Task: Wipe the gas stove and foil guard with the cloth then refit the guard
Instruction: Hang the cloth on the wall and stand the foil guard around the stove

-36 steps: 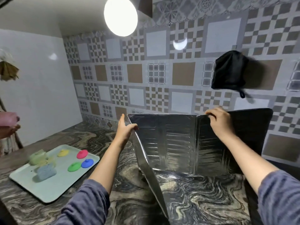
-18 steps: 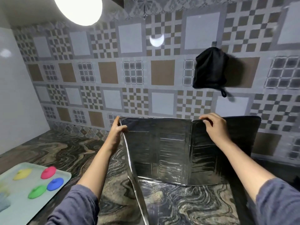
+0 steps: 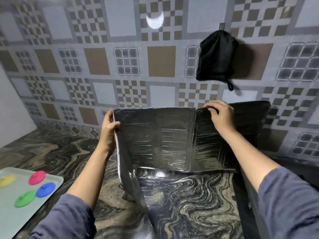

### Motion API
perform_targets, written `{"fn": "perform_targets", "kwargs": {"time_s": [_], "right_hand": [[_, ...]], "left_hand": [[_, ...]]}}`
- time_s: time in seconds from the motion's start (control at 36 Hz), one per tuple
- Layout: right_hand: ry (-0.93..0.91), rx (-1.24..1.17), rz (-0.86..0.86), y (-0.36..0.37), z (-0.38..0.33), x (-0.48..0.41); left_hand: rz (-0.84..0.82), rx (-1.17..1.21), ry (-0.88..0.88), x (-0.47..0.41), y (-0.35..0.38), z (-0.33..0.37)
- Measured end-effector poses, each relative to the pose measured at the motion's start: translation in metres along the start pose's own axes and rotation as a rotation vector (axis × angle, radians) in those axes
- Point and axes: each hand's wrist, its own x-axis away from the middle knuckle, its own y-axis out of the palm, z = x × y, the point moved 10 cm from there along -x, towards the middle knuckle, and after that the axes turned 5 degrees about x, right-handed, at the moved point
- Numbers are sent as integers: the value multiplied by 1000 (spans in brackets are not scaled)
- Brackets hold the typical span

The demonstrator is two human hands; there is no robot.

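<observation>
The folding foil guard (image 3: 155, 138) stands upright on the marbled counter (image 3: 186, 200), its panels forming a three-sided screen against the tiled wall. My left hand (image 3: 108, 130) grips the top corner where the left panel meets the back panel. My right hand (image 3: 220, 116) pinches the top edge at the fold between the back panel and the dark right panel (image 3: 248, 121). No stove or cloth shows between the panels; only bare counter lies there. A dark flat object (image 3: 248, 200) at the right edge is partly hidden by my right arm.
A pale tray (image 3: 27, 213) at lower left holds pink (image 3: 36, 177), blue (image 3: 45, 189), green (image 3: 25, 198) and yellow (image 3: 6, 181) round pieces. A black bag (image 3: 215, 57) hangs on the wall above the guard. A white side wall closes the left.
The view has swung right and down, pushing the tray toward the left edge. Both hands keep their hold on the guard's top edge; the left panel now stands more upright and closer in.
</observation>
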Motion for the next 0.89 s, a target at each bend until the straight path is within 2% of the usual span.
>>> {"fn": "perform_targets", "kwargs": {"time_s": [0.33,0.61,0.89], "right_hand": [[-46,32,78,3,1,-7],[76,112,11,1,43,0],[18,74,2,-8,33,-16]], "left_hand": [[18,-3,-4,4,0,-6],[-37,14,-29,1,33,-18],[-6,-7,-23,-5,33,-17]]}}
